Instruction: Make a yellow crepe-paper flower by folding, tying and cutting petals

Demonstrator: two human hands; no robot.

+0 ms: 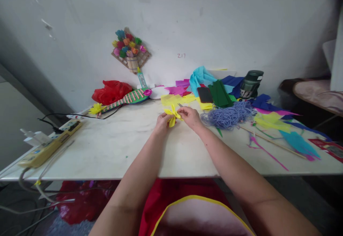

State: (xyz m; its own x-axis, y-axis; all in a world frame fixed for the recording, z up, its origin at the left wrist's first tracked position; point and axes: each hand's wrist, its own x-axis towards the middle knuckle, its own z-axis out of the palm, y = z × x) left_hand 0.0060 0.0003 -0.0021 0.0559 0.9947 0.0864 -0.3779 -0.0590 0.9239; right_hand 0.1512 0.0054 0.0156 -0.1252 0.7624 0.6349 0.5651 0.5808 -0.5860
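Note:
A yellow paper flower (173,115) with several spread petals is held just above the middle of the white table. My left hand (162,121) is closed on its left side and base. The fingers of my right hand (189,116) pinch a petal at its right edge. Just above the right fingertips shows a small grey pointed tip (180,104); I cannot make out what it belongs to. Behind the hands lie flat yellow paper sheets (171,99). To the right of my right hand is a heap of purple-blue yarn (229,115).
Toward the back right stand a dark phone (205,94), green paper strips (220,93) and a dark jar (251,84). A thin wooden stick (273,142) lies at right. A power strip (50,143) with cables runs along the left edge. A decorated green fan-like piece (131,97) lies at back left.

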